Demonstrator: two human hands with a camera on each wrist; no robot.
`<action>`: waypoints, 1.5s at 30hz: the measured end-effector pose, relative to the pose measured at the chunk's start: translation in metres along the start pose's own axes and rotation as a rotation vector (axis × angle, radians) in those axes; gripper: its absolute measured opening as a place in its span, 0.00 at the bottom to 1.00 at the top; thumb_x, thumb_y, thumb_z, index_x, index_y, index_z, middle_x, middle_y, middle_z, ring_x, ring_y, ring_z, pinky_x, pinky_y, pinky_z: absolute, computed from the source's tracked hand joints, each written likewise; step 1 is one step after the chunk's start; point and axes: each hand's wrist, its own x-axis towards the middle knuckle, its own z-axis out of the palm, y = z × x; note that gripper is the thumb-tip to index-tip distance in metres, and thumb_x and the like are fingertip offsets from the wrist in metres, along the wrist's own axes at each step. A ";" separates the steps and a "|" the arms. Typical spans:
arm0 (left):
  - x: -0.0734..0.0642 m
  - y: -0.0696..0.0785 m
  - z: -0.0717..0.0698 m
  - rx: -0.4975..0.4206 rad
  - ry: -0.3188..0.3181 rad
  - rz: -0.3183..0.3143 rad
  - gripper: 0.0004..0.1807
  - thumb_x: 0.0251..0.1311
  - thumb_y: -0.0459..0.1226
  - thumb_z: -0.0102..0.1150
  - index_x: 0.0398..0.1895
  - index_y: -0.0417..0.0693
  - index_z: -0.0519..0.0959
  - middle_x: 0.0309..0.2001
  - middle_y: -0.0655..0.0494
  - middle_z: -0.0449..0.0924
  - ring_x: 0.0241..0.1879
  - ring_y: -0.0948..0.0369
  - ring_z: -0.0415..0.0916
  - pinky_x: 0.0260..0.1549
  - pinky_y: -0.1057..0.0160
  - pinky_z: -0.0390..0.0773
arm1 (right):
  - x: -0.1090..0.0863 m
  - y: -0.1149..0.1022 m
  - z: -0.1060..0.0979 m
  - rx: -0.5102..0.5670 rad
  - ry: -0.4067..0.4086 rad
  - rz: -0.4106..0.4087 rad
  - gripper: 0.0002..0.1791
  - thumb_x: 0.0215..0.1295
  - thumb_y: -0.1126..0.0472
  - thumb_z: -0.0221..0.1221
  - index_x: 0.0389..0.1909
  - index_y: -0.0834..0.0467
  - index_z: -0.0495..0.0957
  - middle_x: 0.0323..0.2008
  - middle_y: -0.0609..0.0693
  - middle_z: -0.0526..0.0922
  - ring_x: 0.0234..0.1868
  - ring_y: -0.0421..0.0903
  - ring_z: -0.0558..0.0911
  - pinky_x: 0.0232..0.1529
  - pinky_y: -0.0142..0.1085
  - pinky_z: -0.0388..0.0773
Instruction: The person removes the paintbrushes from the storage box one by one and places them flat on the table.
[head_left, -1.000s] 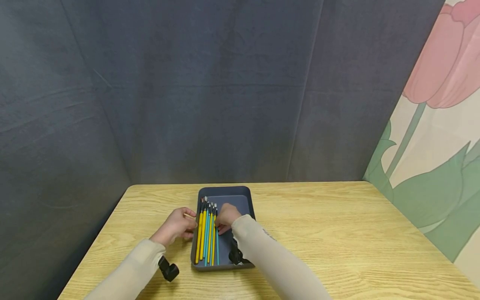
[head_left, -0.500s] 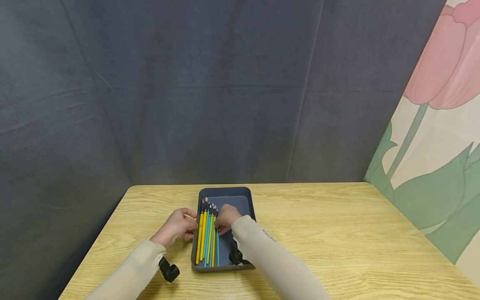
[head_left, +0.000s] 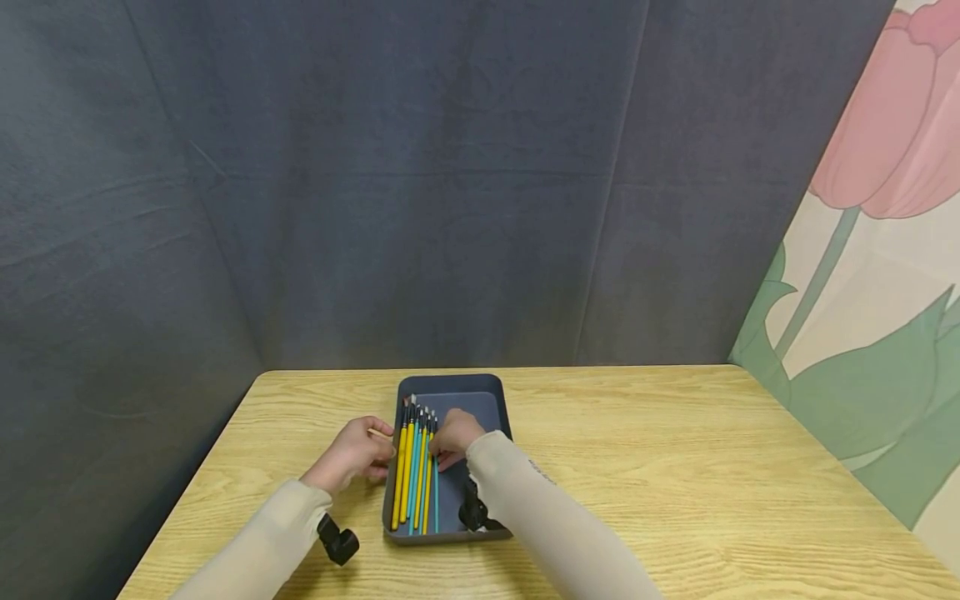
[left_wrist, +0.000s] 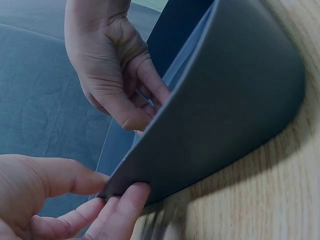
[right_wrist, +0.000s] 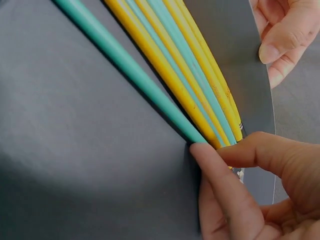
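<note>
A dark grey rectangular tray stands on the table, with several yellow and teal paintbrushes lying side by side along its left side, bristles toward the far end. My left hand pinches the tray's left rim; thumb and fingers on either side of the wall show in the left wrist view. Inside the tray, my right hand pinches the rightmost brush, a teal paintbrush, between thumb and fingers near its ferrule. That brush lies slightly apart from the others at its handle end. My right fingers partly hide the ferrules.
The wooden table extends to the right of the tray. A dark cloth screen rises behind and to the left. On the right is a wall hanging with a pink tulip. Black wrist cameras sit under both sleeves.
</note>
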 end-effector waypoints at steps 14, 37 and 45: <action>-0.001 0.000 0.000 -0.007 0.008 -0.013 0.17 0.53 0.23 0.53 0.47 0.31 0.68 0.33 0.45 0.71 0.29 0.56 0.73 0.28 0.57 0.83 | -0.006 0.004 -0.009 0.099 -0.053 -0.016 0.05 0.52 0.74 0.60 0.23 0.68 0.72 0.18 0.55 0.75 0.15 0.44 0.79 0.32 0.40 0.85; 0.000 -0.001 0.000 -0.009 0.007 -0.016 0.18 0.51 0.22 0.52 0.48 0.31 0.68 0.32 0.45 0.70 0.30 0.56 0.73 0.28 0.57 0.83 | -0.008 0.002 -0.046 0.267 -0.166 -0.087 0.08 0.57 0.73 0.56 0.36 0.75 0.77 0.22 0.52 0.77 0.22 0.41 0.80 0.35 0.35 0.84; 0.001 -0.003 0.000 -0.017 0.002 -0.013 0.18 0.51 0.22 0.53 0.48 0.32 0.69 0.32 0.45 0.71 0.30 0.55 0.73 0.27 0.57 0.83 | -0.014 0.005 -0.072 0.295 -0.177 -0.103 0.02 0.59 0.73 0.54 0.30 0.68 0.75 0.24 0.52 0.77 0.24 0.40 0.80 0.35 0.33 0.84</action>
